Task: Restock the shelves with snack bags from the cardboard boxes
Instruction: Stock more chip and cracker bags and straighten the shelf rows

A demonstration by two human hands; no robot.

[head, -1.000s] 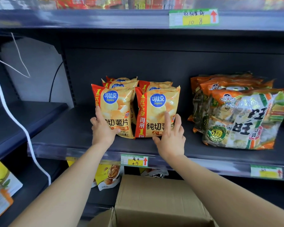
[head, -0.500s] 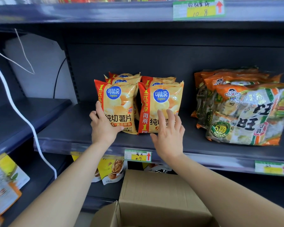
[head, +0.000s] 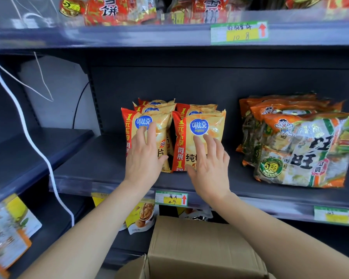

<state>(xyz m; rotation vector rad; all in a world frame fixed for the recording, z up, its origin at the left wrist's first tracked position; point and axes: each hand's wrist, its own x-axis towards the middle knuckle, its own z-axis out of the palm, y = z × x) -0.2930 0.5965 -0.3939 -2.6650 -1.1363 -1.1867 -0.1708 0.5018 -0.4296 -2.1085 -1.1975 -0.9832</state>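
Two rows of yellow-and-red potato chip bags stand upright on the dark middle shelf (head: 101, 168). My left hand (head: 144, 156) lies flat, fingers spread, against the front bag of the left row (head: 147, 121). My right hand (head: 209, 164) rests the same way on the front bag of the right row (head: 201, 125). Neither hand grips a bag. A cardboard box (head: 201, 250) sits below the shelf, between my forearms, its flap open at the near left.
Orange rice-cracker packs (head: 302, 150) fill the shelf's right part. Red snack packs (head: 117, 11) line the upper shelf. A white cable (head: 28, 127) hangs at the left. Nut bags (head: 141, 216) sit on the lower shelf; price tags (head: 171, 198) mark the shelf edge.
Both hands have slid upward on the front chip bags, from their lower edges to their middles. The view has tilted up, showing the upper shelf's packs.
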